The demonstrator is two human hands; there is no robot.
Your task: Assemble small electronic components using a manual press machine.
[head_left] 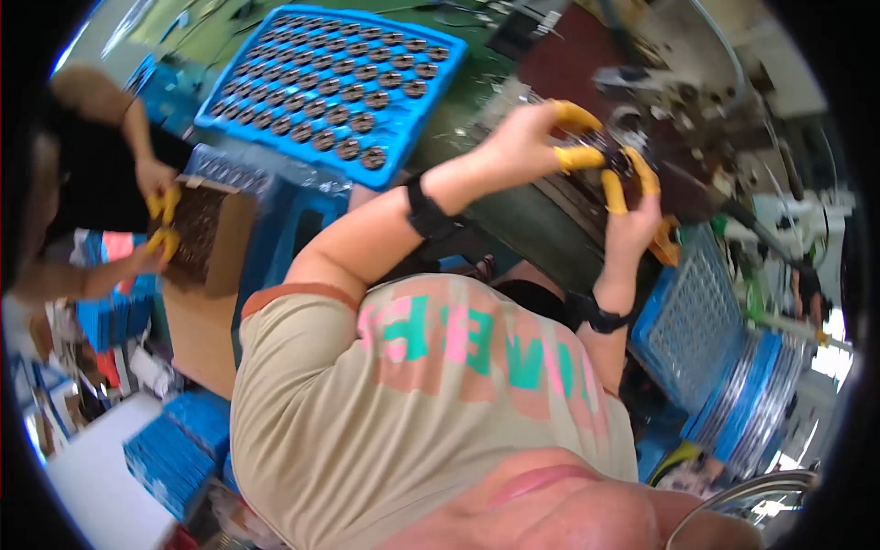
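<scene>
My left hand [541,139] and my right hand [632,197] meet over the workbench, with yellow covers on the fingertips. Between them is a small dark metal part [619,163], pinched from both sides. Its exact kind is blurred and partly hidden by the fingers. Close beyond my fingers stands a metal fixture [631,124] on a dark red-brown machine surface [573,60]. To the left lies a blue tray [401,137] holding rows of round metal parts [373,158], with some positions bare at its near right side.
At the left, another person's hands [160,220], also in yellow finger covers, are over a cardboard box [229,243] of small brownish parts. A blue tray of clear pockets [692,321] leans at my right beside stacked trays [747,394]. Folded blue stacks [174,449] sit lower left.
</scene>
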